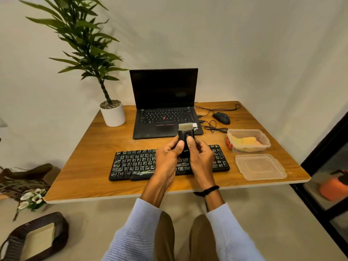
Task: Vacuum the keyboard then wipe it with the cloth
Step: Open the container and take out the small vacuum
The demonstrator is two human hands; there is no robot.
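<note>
The head camera looks forward and down, close above the desk (90, 162).

A plain off-white wall (244, 44) stands behind a square warm-brown wooden worktop with a pale edge (90, 166). Below it lies a smooth grey floor (273, 223). At the right, a black-framed glass panel (329, 161) reaches the floor. A dark brown woven basket (63, 227) sits on the floor at lower left. The light is soft.

The left hand (167, 163) and right hand (201, 161) hide part of the keyboard (134, 162).
</note>
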